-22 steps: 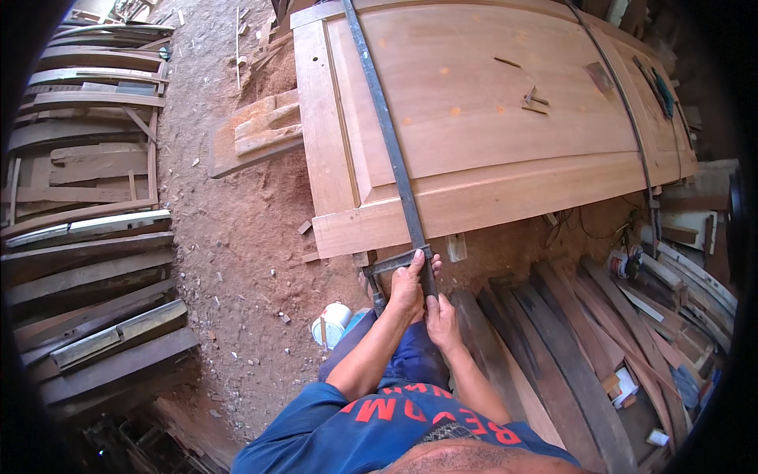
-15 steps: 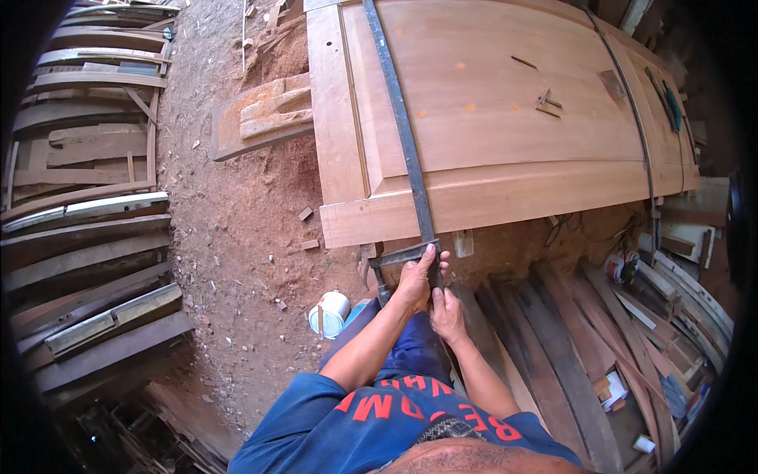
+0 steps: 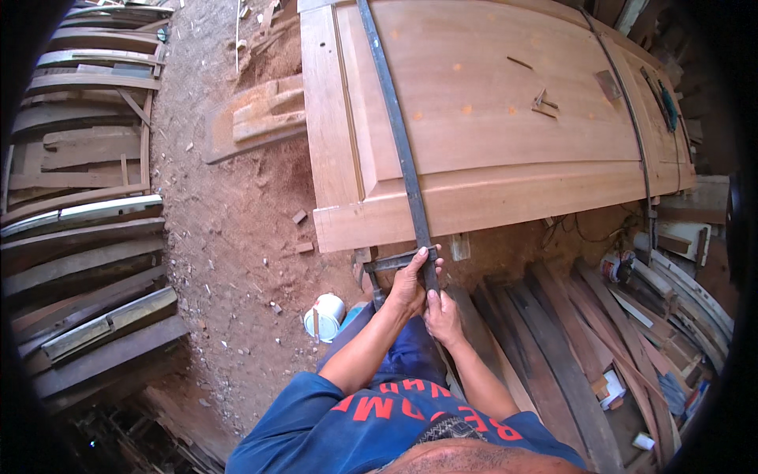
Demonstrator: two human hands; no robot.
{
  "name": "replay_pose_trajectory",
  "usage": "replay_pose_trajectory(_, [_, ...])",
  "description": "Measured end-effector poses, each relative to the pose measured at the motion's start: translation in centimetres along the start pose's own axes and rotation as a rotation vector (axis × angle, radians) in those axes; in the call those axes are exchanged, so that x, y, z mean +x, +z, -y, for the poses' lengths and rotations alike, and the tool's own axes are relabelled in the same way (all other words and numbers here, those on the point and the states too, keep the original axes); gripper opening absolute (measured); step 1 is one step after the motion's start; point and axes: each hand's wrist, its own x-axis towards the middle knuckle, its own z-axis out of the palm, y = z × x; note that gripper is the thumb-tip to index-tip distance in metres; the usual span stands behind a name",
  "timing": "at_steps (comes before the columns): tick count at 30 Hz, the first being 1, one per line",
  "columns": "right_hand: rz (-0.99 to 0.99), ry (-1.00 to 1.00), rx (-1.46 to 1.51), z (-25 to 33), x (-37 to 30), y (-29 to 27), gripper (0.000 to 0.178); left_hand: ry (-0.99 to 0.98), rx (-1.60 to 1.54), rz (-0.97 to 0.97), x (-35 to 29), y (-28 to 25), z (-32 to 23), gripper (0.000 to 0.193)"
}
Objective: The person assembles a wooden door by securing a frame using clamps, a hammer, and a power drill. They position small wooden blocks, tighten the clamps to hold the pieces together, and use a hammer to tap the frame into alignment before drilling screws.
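Note:
A large wooden door panel [image 3: 489, 118] lies flat ahead of me. A long dark metal bar clamp [image 3: 395, 134] runs across it from the far edge to the near edge. My left hand [image 3: 409, 283] grips the clamp's near end, just below the door's edge, fingers wrapped over the bar and its jaw. My right hand [image 3: 444, 316] is closed on the clamp's lower end right beneath the left hand. A second bar clamp [image 3: 632, 150] crosses the door farther right.
A small white pot [image 3: 324, 316] stands on the dirt floor by my left leg. Curved wooden planks [image 3: 79, 261] are stacked at the left, more boards [image 3: 568, 347] lie at the right. Wood offcuts [image 3: 260, 114] sit beyond the door's left end.
Both hands stay on the clamp's near end; the left hand has shifted slightly on the jaw. The view has moved a little, nothing else differs.

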Motion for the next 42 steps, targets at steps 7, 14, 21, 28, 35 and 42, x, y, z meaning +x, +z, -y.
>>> replay_pose_trajectory(7, [-0.044,-0.104,-0.044,-2.0,0.4,0.4,0.046,-0.048,0.029,-0.065,-1.0,-0.7,0.8,0.042])
replay_pose_trajectory(14, [0.003,-0.045,0.046,-1.3,0.1,0.3,0.044,0.032,0.033,-0.055,-1.4,0.1,0.6,0.04])
replay_pose_trajectory(21, [-0.008,-0.035,0.071,-1.9,0.2,0.9,0.042,-0.023,-0.005,0.009,-1.6,-0.5,-0.2,0.043])
replay_pose_trajectory(28, [-0.013,-0.099,-0.006,-0.6,0.2,0.4,0.045,0.01,0.152,-0.05,-1.6,0.0,0.0,0.036])
replay_pose_trajectory(35, [-0.047,-0.161,0.016,1.3,1.4,0.5,0.046,0.018,0.165,-0.113,-1.4,1.2,-0.6,0.033])
replay_pose_trajectory(42, [-0.042,-0.116,0.047,-1.0,0.3,0.7,0.044,0.011,0.153,-0.122,-1.6,1.2,-0.6,0.031])
